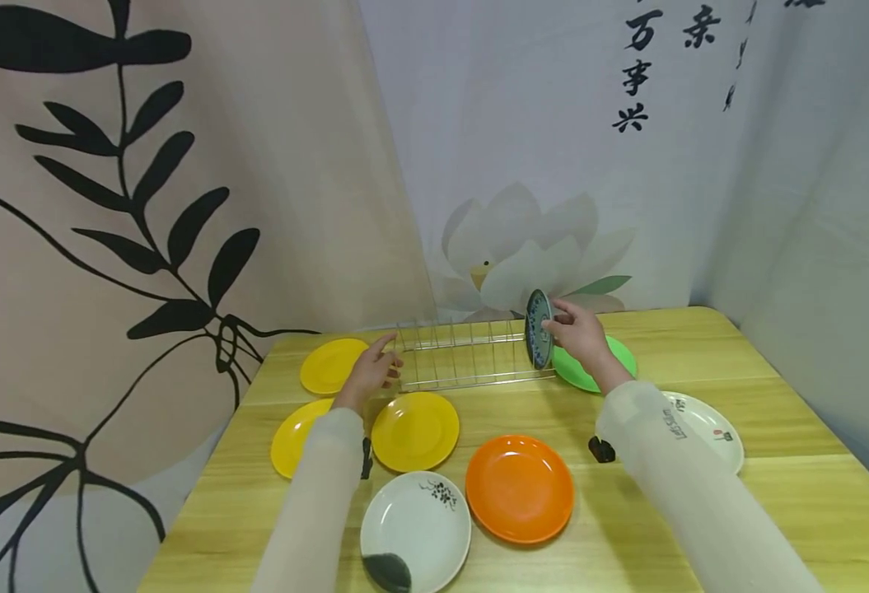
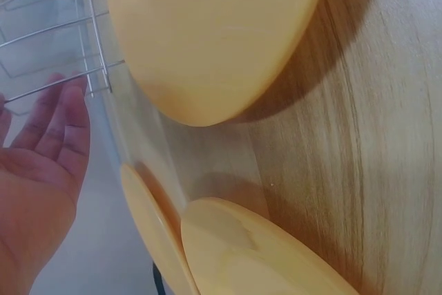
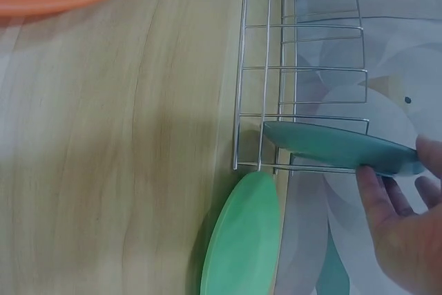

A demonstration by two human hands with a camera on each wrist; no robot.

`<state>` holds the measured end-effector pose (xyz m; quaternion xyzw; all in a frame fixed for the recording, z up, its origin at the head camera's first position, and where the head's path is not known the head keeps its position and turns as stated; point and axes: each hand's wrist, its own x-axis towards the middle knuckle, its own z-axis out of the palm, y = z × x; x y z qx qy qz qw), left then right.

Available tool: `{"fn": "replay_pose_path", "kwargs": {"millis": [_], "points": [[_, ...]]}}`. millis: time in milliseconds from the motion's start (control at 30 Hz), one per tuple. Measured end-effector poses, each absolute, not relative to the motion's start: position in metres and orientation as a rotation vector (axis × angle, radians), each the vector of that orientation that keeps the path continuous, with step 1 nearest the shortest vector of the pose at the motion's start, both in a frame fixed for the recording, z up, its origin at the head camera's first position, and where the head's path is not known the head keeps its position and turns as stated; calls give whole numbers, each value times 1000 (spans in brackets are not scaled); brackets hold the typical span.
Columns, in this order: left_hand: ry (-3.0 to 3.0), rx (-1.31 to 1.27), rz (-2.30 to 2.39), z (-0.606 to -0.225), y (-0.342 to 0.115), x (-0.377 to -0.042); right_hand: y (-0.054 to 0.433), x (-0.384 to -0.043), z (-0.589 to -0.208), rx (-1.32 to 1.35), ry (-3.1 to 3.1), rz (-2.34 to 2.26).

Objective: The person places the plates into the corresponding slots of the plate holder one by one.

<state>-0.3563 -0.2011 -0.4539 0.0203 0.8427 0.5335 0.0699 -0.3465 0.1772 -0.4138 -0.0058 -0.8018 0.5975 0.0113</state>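
Note:
At the right end of the wire dish rack (image 1: 471, 383), a dark blue-green patterned plate (image 1: 539, 329) stands on edge between the wires. My right hand (image 1: 581, 333) pinches its rim between thumb and fingers; in the right wrist view the plate (image 3: 338, 146) sits in the end slot. My left hand (image 1: 371, 375) is at the rack's opposite end, its fingers loosely extended. In the left wrist view the fingertips of the left hand (image 2: 41, 177) meet the rack's end wires (image 2: 97, 25); whether they press on them is unclear.
Three yellow plates (image 1: 415, 432) lie around my left arm. A white plate (image 1: 415, 527) and an orange plate (image 1: 519, 490) lie in front. A green plate (image 1: 597, 366) is beside the rack's right end, and another white plate (image 1: 716, 428) lies partly under my right sleeve.

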Motion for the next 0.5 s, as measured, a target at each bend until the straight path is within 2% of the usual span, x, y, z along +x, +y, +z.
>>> {"fn": "replay_pose_path", "kwargs": {"millis": [500], "points": [[2541, 60, 1597, -452, -195, -356, 203, -335, -412, -57, -2451, 1947]]}}
